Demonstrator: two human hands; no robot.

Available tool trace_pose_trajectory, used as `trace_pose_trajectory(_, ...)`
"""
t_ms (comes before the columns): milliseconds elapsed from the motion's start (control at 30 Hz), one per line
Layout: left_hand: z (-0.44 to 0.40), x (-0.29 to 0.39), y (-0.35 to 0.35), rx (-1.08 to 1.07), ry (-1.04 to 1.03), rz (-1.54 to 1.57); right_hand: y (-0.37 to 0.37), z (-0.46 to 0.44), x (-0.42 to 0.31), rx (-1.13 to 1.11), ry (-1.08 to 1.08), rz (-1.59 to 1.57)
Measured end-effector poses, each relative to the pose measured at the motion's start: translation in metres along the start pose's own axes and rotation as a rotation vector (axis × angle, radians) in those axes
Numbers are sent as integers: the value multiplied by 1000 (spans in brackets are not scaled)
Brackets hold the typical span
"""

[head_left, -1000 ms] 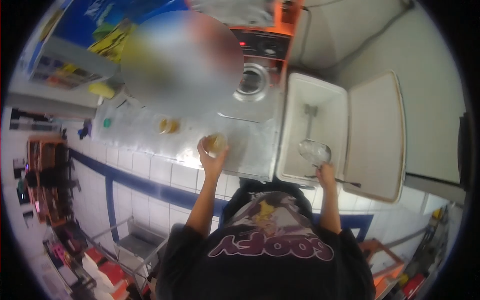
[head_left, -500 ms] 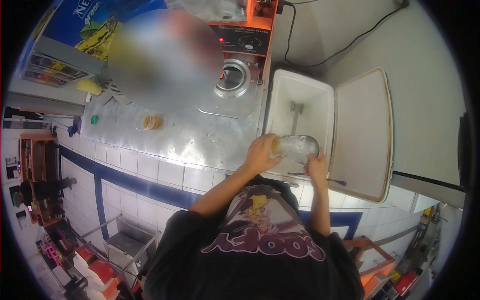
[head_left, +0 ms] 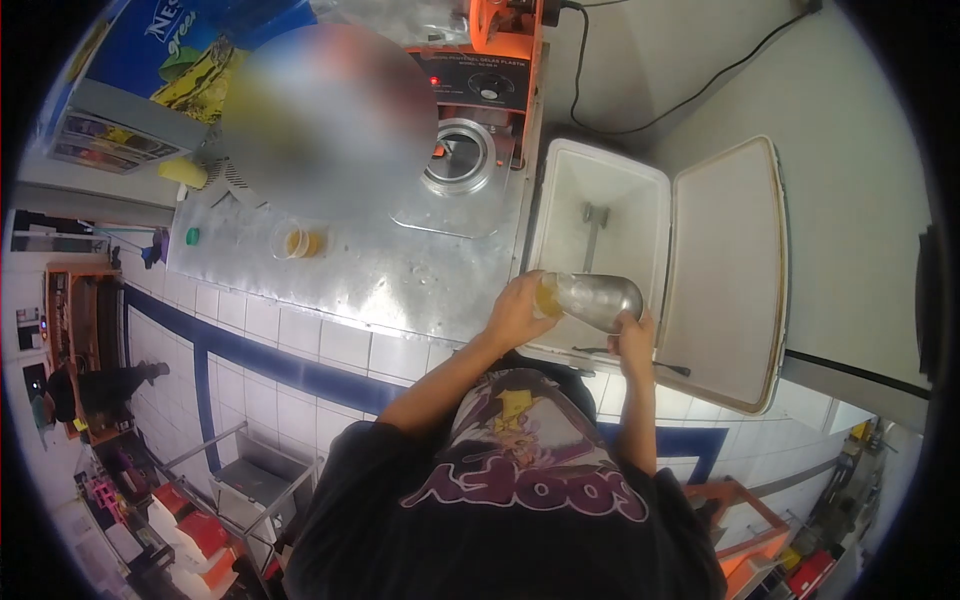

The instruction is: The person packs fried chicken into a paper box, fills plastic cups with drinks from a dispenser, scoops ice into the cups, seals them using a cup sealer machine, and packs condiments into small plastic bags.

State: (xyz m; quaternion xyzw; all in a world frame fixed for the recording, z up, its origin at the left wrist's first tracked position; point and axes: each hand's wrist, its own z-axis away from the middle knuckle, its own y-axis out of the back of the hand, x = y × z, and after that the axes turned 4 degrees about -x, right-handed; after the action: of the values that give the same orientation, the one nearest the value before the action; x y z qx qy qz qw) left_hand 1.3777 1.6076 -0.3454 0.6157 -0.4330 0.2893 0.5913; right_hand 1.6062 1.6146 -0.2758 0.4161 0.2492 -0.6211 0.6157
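Observation:
My left hand (head_left: 518, 315) is wrapped round a clear plastic cup (head_left: 548, 296) with amber liquid in it, held at the near left edge of the white cooler box (head_left: 562, 210). In my right hand (head_left: 633, 335) is a metal ice scoop (head_left: 607, 300), its mouth against the cup's rim and ice showing at that end. The scoop is tilted toward the cup. Another clear cup with amber contents (head_left: 303, 243) rests on the metal counter (head_left: 400, 290), to the left.
The cooler's lid (head_left: 727, 270) hangs open to the right. An orange cup sealing machine (head_left: 465, 155) stands at the counter's back. A green cap (head_left: 192, 236) lies at the counter's left. A grey chair (head_left: 255, 485) and a distant person (head_left: 95, 390) are at the lower left.
The left hand has carried its cup right, from over the counter to the scoop. The scoop has risen and tipped toward the cup, and less ice shows in it than half a second ago.

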Motion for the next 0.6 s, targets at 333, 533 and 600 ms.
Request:
trace_pose_trajectory(333,2,5,5,9,61,117,6,-1,14,-99,-69,-229)
trace_pose_trajectory(533,22,3,28,95,134,228,15,-15,42,-170,-116,-380)
trace_pose_trajectory(600,35,-11,39,207,125,136,25,-22,55,-218,-115,-411)
